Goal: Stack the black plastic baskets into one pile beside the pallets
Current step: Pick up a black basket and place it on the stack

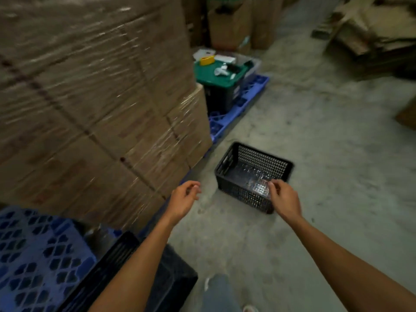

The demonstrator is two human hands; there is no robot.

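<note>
An empty black plastic basket (245, 167) with perforated walls sits upright on the concrete floor beside a blue pallet. My right hand (284, 200) hovers over its near right corner, fingers curled and apart, holding nothing. My left hand (183, 199) floats left of the basket above the floor, fingers loosely curled, empty too. A second black basket (173, 273) lies at the bottom left beside the near blue pallet (33, 255), partly hidden under my left forearm.
A tall shrink-wrapped stack of cardboard boxes (90, 97) fills the left side. Behind it a green-lidded bin (220, 75) stands on a blue pallet (243, 102). Flattened cardboard (371, 34) is piled at the far right. Concrete floor (326, 154) stretches to the right.
</note>
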